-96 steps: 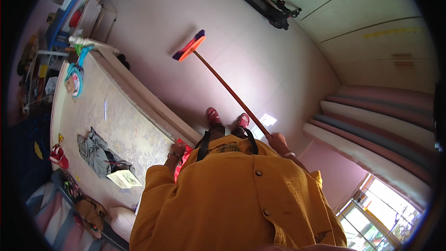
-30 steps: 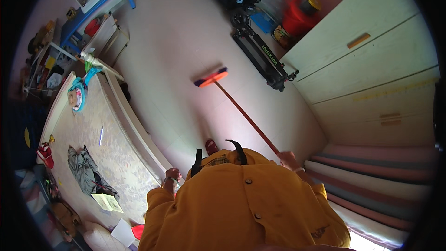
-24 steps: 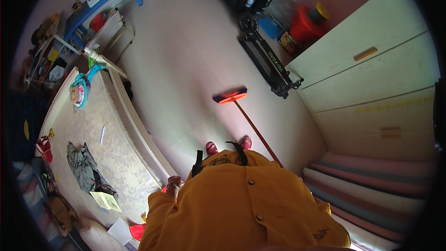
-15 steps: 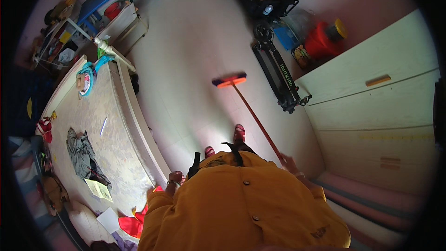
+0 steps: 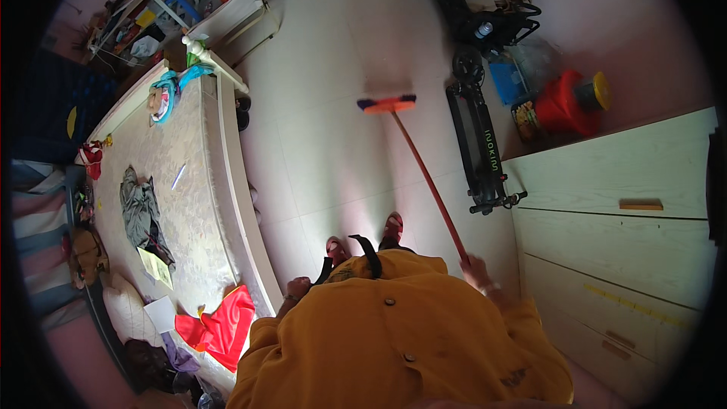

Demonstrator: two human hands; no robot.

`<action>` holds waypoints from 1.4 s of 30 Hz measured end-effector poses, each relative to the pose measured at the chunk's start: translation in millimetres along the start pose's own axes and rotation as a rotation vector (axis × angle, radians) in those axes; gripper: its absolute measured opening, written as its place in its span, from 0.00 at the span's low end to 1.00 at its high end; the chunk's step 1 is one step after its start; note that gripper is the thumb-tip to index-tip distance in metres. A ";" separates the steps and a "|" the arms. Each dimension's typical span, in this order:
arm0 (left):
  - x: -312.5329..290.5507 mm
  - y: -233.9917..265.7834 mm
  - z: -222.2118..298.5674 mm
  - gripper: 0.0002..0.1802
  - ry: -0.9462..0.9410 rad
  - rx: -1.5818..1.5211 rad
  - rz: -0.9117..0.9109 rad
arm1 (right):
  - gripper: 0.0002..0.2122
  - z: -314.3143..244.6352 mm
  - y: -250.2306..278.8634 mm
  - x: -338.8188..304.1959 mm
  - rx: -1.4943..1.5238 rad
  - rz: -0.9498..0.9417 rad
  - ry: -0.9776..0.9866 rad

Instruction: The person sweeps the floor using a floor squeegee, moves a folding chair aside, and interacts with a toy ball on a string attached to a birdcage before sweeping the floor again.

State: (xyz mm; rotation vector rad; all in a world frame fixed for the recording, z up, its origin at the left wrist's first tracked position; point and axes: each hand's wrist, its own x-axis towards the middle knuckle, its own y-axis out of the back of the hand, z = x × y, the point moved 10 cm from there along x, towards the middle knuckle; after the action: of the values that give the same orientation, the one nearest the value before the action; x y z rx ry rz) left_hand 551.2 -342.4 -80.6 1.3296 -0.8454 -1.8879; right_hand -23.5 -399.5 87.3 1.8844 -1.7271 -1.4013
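Broom (image 5: 429,180), head view: one; its orange head (image 5: 387,104) is at the floor (image 5: 326,144), between the bed's right edge and the scooter, its shaft slanting up toward the person's right side.
Broom handling: probably light, with a stiff, smooth shaft that could twist in a loose grip and soft, springy dark bristles; the upper end of the shaft looks the best place to hold.
Right hand (image 5: 476,274): one, fingers wrapped round the shaft near its upper end.
Left hand (image 5: 299,286): one, just beside the bed's right edge; fingers look curled, but I cannot tell whether they are fully closed or hold anything.
Shoes (image 5: 393,229): two, red, worn, on the floor in front of the person.
Bed (image 5: 246,235): one; a single red cloth (image 5: 227,329) by its right edge near the person, one grey garment (image 5: 141,201) toward the left edge, one blue cloth (image 5: 165,98) at the far end.
Scooter (image 5: 479,140): one, black, folded, beyond the far edge of the drawer cabinet (image 5: 583,163).
Red bucket (image 5: 564,104): one, by the cabinet's far edge.
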 end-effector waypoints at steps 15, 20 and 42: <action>-2.4 114.7 1.2 0.11 0.543 -0.995 -0.035 | 0.19 92.3 -120.6 -81.4 -0.095 -0.164 -0.093; -32.9 64.2 -54.0 0.13 0.829 -1.402 -0.028 | 0.09 -150.0 -91.8 62.1 0.469 -0.145 -0.361; -70.6 -16.0 -121.6 0.10 0.960 -1.548 -0.188 | 0.13 -170.8 -150.4 29.1 0.215 -0.210 -0.266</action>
State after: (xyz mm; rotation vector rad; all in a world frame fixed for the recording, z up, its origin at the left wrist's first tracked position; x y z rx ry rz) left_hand 682.8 -291.4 -89.8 0.9497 1.0764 -1.0882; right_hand 197.2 -453.6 55.4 2.1269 -1.9142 -1.6681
